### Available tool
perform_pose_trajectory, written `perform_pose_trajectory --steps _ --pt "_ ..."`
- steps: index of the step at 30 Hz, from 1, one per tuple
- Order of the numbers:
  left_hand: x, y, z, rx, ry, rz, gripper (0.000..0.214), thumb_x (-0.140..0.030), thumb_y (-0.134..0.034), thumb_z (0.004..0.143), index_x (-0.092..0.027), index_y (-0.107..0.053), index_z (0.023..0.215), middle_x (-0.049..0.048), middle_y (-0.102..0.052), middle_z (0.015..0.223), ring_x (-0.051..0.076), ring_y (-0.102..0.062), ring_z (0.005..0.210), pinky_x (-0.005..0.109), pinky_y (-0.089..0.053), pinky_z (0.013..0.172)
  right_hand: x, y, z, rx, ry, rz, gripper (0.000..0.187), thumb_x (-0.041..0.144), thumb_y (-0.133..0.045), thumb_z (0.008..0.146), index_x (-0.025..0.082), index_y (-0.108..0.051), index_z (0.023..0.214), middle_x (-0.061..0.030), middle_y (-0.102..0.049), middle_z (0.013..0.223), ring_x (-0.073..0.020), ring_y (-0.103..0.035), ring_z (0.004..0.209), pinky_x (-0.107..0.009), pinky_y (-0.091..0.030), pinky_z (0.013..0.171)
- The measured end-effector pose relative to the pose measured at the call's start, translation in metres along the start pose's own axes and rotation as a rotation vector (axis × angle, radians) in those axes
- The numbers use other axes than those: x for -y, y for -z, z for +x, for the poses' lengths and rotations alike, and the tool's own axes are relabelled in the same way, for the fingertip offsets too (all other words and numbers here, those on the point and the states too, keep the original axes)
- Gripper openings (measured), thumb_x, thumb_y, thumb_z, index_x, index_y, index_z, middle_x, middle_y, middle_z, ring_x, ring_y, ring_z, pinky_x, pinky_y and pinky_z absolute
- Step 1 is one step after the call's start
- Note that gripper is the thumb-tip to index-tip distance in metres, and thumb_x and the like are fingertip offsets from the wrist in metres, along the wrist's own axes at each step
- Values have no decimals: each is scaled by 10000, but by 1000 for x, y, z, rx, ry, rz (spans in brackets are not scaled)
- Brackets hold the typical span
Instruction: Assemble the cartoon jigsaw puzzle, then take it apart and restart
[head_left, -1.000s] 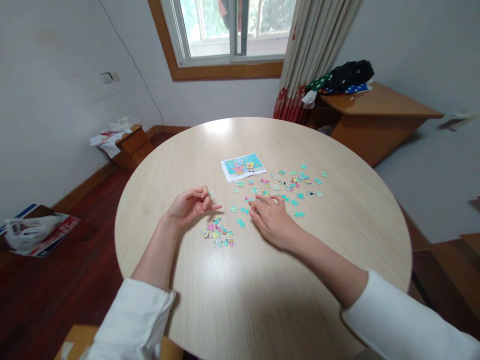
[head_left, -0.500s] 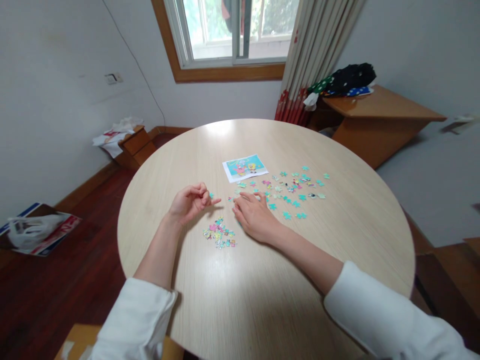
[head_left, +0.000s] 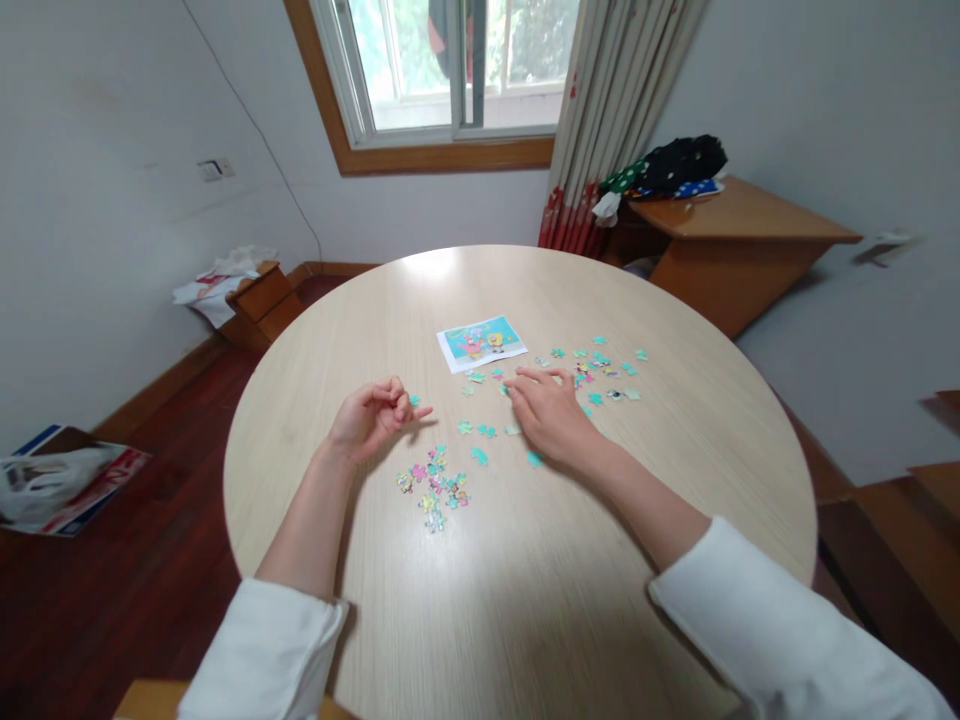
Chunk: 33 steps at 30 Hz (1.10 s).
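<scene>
My left hand (head_left: 369, 420) hovers at the left of the puzzle pieces, most fingers curled in and one stretched out to the right. What it holds, if anything, is hidden. Just beyond its fingers lies a teal puzzle piece (head_left: 415, 400). My right hand (head_left: 555, 412) lies palm down over the scattered pieces, fingers extended and touching some of them. Below and between the hands is a cluster of pink, yellow and teal puzzle pieces (head_left: 436, 482). Single teal pieces (head_left: 479, 456) lie around the right hand. Behind the hands rests a printed picture (head_left: 482, 342) with cartoon figures.
More puzzle pieces (head_left: 597, 398) spread to the right of my right hand on the round wooden table (head_left: 570, 600). A wooden desk (head_left: 750, 215) with cloths (head_left: 679, 165) stands at the back right. A window (head_left: 450, 70) and curtain (head_left: 600, 110) are behind.
My right hand has moved right across the scattered pieces, uncovering teal pieces between the hands. The left hand keeps its curled pose. The whole view has shifted slightly.
</scene>
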<state>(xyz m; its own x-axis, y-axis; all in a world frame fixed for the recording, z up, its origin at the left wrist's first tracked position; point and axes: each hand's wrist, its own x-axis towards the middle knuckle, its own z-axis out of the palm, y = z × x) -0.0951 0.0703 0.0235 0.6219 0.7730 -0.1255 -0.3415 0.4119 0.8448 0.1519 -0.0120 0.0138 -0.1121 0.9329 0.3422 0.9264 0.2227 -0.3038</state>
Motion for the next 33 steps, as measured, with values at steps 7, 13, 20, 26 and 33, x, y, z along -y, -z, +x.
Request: perform_pose_trajectory --steps 7,13,20,26,33 --pt "1 -3 -1 11 15 -6 122 -136 -471 694 -170 -511 584 -23 -521 476 105 -504 482 455 -415 996 -14 -2 -3 55 -6 -28 331 213 -262 942 184 -582 1020 -129 -656 1130 -252 -486 1217 -506 -240 1001" --pt "0 -2 0 8 4 -16 129 -133 -471 696 -173 -497 576 -31 -519 476 103 -499 471 472 -416 993 11 -11 -2 136 81 -1 306 212 -282 948 188 -584 992 -121 -654 1111 -243 -494 1210 -505 -236 1019" --pt "0 -2 0 23 -2 2 130 -131 -479 690 -175 -483 568 -20 -532 469 118 -515 475 465 -443 956 58 -18 -1 228 237 108 306 204 -301 948 195 -601 1005 -103 -659 1113 -212 -448 1252 -480 -201 1055" --pt "1 -1 0 30 -8 13 134 -128 -460 696 -168 -508 578 -11 -527 468 113 -500 479 434 -465 920 57 -16 1 195 316 229 330 216 -301 948 210 -621 1029 -64 -661 1134 -184 -477 1219 -440 -199 1061" --pt "2 -1 0 19 8 -8 142 -128 -454 710 -162 -530 594 -21 -520 473 105 -493 485 441 -442 960 21 -30 27 15 44 33 341 221 -280 938 163 -563 1120 -139 -630 1187 -281 -422 1265 -510 -195 1015"
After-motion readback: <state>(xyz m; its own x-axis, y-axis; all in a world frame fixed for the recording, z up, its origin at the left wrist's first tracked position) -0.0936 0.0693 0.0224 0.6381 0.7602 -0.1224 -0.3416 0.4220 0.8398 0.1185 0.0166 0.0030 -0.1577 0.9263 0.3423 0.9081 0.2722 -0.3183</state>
